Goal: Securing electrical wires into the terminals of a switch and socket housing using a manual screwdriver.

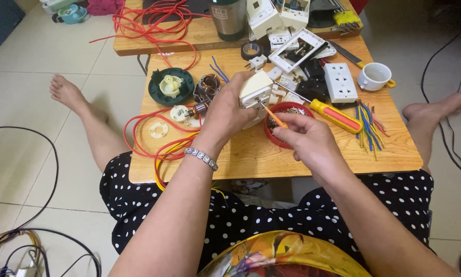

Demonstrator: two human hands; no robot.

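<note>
Your left hand (225, 113) grips a cream socket module (254, 88) at frame centre; your right hand (305, 137) pinches a small orange screwdriver (274, 117) over the red bowl (287, 106) holding small dark parts.

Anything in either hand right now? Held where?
Left hand grips a cream socket block by its lower side. Right hand pinches a small orange-handled screwdriver by the handle, tip at the block.

The round dish (288, 109) sits near the middle of the surface (251, 154). Just right of it lies a screwdriver (337, 116), with loose wire pieces (369, 125) farther right. Behind the dish lies a socket strip (340, 82); a cup (375, 76) stands right of that. Far left of the dish lies a coiled cable (153, 138).
</note>
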